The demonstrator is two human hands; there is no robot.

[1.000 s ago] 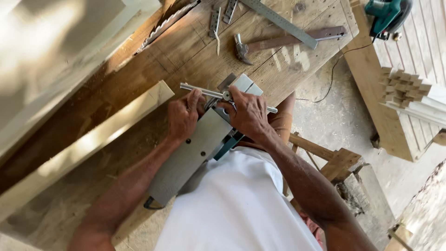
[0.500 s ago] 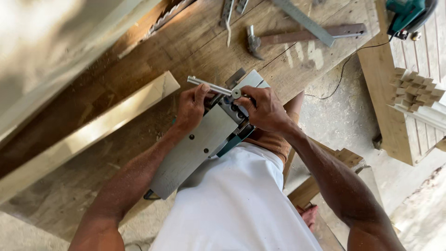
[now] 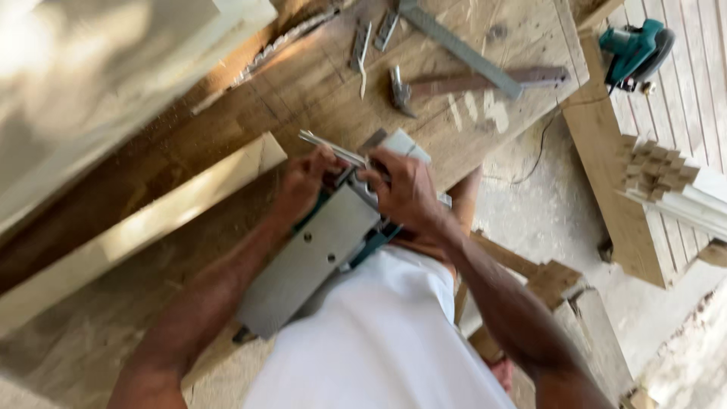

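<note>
An electric planer (image 3: 322, 254) with a flat grey sole and teal body lies upside down against my white shirt at the workbench edge. My left hand (image 3: 303, 184) grips its front end beside a thin metal tool or blade strip (image 3: 333, 149) that pokes out toward the bench. My right hand (image 3: 405, 191) closes over the middle of the planer, fingers pressing near the cutter slot. Whether the strip is pinched by either hand is hidden by the fingers.
A long pale timber (image 3: 144, 227) lies diagonally on the wooden workbench (image 3: 318, 83). A hammer (image 3: 469, 82), a metal square (image 3: 458, 47) and small metal pieces (image 3: 363, 38) rest further up. A teal power saw (image 3: 632, 51) sits on planks at right; wood offcuts (image 3: 549, 288) lie below.
Both hands stay on the upturned planer. My right hand has shifted slightly further over the cutter area, and the view has drifted a little.
</note>
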